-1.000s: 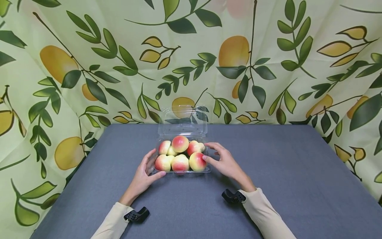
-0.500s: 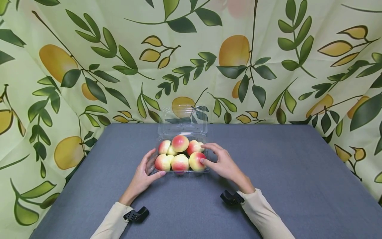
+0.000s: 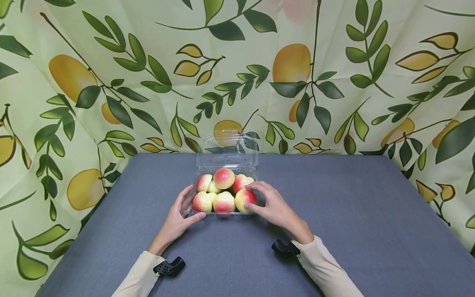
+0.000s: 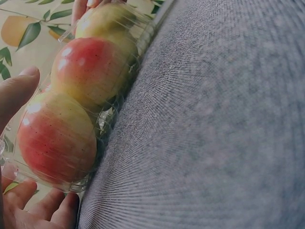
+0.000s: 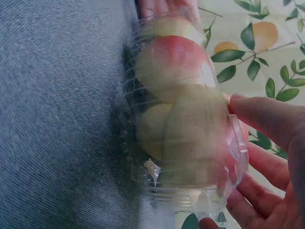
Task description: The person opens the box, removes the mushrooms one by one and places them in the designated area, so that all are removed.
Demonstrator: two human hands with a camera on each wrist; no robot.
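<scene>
A clear plastic clamshell container (image 3: 233, 213) holds several red-and-yellow peaches (image 3: 224, 178), its lid (image 3: 227, 159) raised at the back. My left hand (image 3: 179, 217) grips the container's left end, thumb at the front edge and fingers along the side. In the left wrist view, two peaches (image 4: 90, 71) show through the container wall near that thumb. At the right end, my right hand (image 3: 276, 209) holds the front right peach (image 3: 243, 199) between thumb and fingers. The right wrist view shows this thumb (image 5: 252, 112) over the container rim, with fingers partly hidden behind it.
The container stands on a grey cloth-covered table (image 3: 352, 214), toward its back edge. Behind it hangs a pale curtain (image 3: 237, 53) printed with fruit and leaves. Each wrist carries a black camera mount (image 3: 169, 267).
My right hand has moved left and inward, its fingers coming from the container's right side onto the front right peach. That peach has shifted barely, and my left hand stays put.
</scene>
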